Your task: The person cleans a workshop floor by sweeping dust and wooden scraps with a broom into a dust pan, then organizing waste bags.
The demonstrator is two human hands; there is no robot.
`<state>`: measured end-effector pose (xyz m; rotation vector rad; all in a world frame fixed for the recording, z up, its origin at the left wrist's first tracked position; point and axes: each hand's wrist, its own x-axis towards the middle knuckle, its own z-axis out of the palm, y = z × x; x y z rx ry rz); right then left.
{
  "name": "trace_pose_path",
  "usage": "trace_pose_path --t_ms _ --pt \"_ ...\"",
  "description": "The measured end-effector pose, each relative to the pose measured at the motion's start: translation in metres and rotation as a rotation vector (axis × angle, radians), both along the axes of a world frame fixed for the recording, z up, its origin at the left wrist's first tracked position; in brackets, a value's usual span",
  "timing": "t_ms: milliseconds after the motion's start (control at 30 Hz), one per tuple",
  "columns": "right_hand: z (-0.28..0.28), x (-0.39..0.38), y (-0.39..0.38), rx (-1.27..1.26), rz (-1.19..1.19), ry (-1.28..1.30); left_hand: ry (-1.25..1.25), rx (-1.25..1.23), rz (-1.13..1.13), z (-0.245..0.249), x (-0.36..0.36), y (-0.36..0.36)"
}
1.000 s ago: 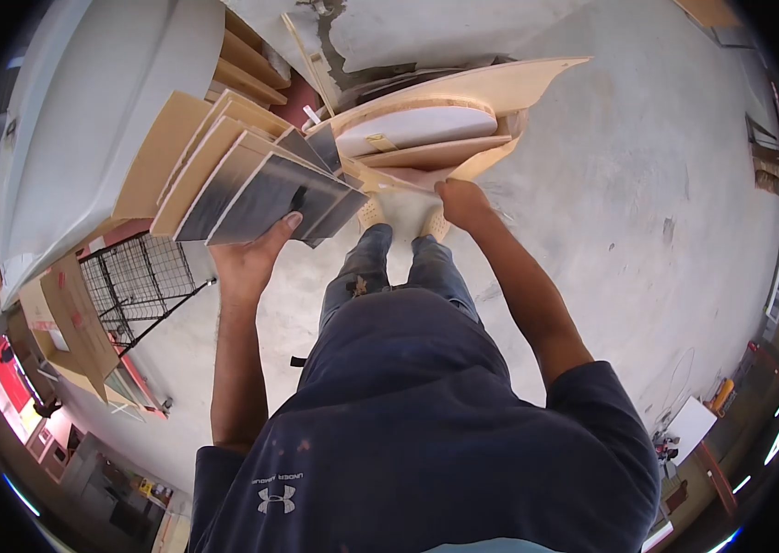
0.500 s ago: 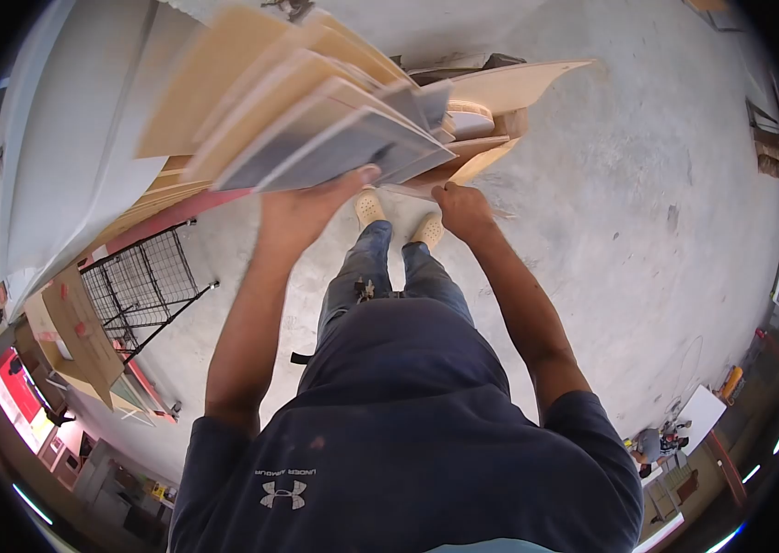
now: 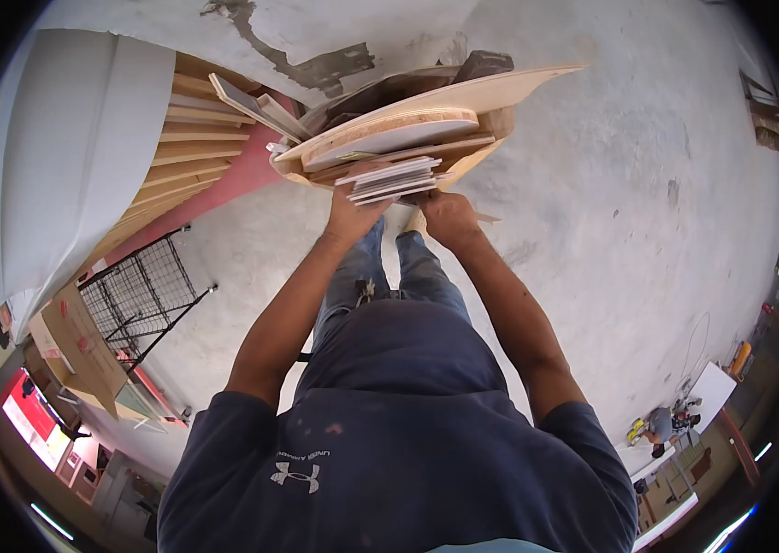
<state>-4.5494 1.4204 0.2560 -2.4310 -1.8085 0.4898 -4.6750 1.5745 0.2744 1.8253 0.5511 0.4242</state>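
A stack of thin, pale-edged boards (image 3: 394, 181) stands edge-up in front of my body. My left hand (image 3: 349, 219) is closed around its left end, the fingers partly hidden behind the boards. My right hand (image 3: 452, 219) is closed just right of the stack, at the front edge of a tan bin; what its fingers grip is hidden. The bin (image 3: 500, 129) holds upright panels, among them a rounded board (image 3: 399, 136) with a white face and a brown sheet (image 3: 463, 147).
On the left lean large white panels (image 3: 85, 138) and several wooden slats (image 3: 191, 152). Below them are a black wire rack (image 3: 141, 286) and a cardboard box (image 3: 81, 350). Concrete floor (image 3: 592, 230) extends to the right. Another person (image 3: 661, 424) is far off at lower right.
The boards, fanned out and tilted left over the bin, have come down and right into a compact upright stack. My left hand moved right with them; my right hand stayed nearly in place.
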Motion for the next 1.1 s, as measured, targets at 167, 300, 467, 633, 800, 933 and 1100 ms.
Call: trace_pose_path --t_ms 167,300,467,633,800,933,1100 --pt "0.007 0.001 0.001 -0.071 0.001 0.029 0.154 0.12 0.048 0.002 -0.016 0.007" --pt "0.012 0.004 0.011 -0.049 -0.015 0.075 0.459 0.477 -0.159 -0.011 -0.049 0.014" --pt "0.0 0.004 0.004 -0.064 -0.001 0.047 0.446 0.52 -0.159 -0.025 -0.033 0.025" --pt "0.01 -0.001 0.004 -0.065 0.032 0.071 0.417 0.466 -0.282 -0.02 -0.059 0.021" --pt "0.03 -0.011 -0.021 -0.098 0.078 0.088 0.371 0.491 -0.188 -0.028 -0.067 0.012" --pt "0.095 0.004 -0.063 -0.045 0.061 0.152 0.407 0.511 -0.162 -0.034 -0.058 0.024" --pt "0.271 0.04 -0.093 -0.071 -0.296 0.288 0.532 0.397 -0.242 -0.028 -0.049 0.043"
